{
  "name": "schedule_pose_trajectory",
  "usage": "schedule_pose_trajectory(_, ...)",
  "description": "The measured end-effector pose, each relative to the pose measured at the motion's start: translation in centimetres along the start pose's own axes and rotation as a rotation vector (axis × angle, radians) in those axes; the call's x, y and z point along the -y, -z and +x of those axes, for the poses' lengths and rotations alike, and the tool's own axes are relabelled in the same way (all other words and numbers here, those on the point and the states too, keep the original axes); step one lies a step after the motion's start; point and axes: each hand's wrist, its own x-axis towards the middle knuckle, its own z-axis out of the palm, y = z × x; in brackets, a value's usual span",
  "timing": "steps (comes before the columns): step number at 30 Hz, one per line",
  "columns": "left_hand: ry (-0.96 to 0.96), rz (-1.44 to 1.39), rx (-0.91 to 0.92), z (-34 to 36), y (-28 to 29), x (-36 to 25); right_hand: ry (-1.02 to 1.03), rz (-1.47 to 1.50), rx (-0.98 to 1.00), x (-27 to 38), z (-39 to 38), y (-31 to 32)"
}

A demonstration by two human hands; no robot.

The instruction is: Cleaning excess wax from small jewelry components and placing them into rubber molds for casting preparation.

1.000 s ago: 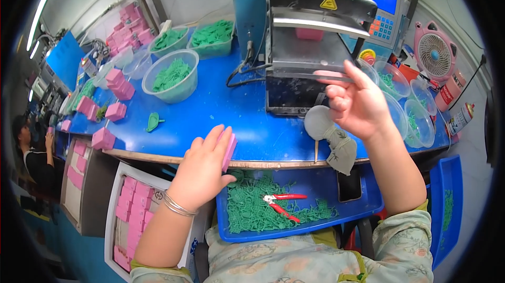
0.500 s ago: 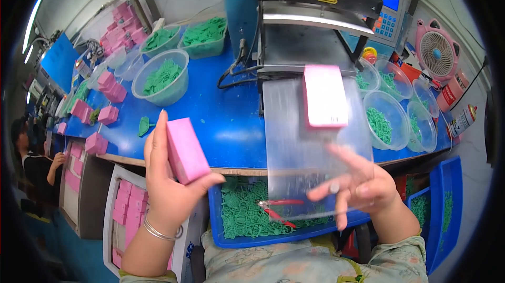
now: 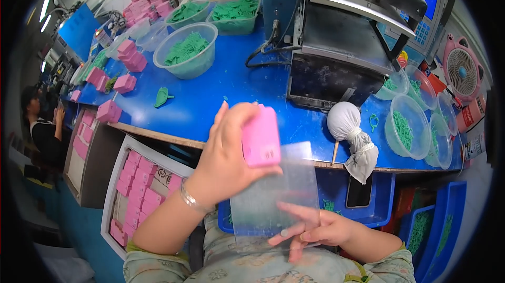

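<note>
My left hand (image 3: 223, 159) is closed around a pink block (image 3: 261, 138) and holds it above a clear plastic sheet (image 3: 276, 193). A small dark mark shows near the block's lower edge. Whether the palm hides a second pink piece I cannot tell. At the sheet's lower right, my right hand (image 3: 318, 227) grips it, some fingers spread and showing through the plastic. The sheet is tilted and slightly blurred, over the blue tray (image 3: 380, 214) in front of me.
A heated-press-like machine (image 3: 336, 75) stands at the back; before it lies a white cloth bundle (image 3: 344, 122). Bowls of green pieces (image 3: 185, 51) stand left and right (image 3: 407, 130). A dark phone (image 3: 359, 191) rests on the tray. Left is a box of pink blocks (image 3: 113, 230); beyond, another person (image 3: 44, 125).
The sheet has moved left and away from the machine, and the pink block on it is gone from there. My left hand has moved right, over the sheet. The view has shifted.
</note>
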Motion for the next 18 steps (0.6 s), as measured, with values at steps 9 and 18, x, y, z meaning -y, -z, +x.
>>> schedule_pose_trajectory(9,-0.370,0.142,-0.071,-2.4,0.7,-5.0,0.238,-0.733,-0.040,0.1,-0.2,0.8)
schedule_pose_trajectory(18,-0.405,0.045,-0.132,-2.9,-0.4,-3.9,0.232,-0.730,-0.122,-0.3,-0.5,0.1)
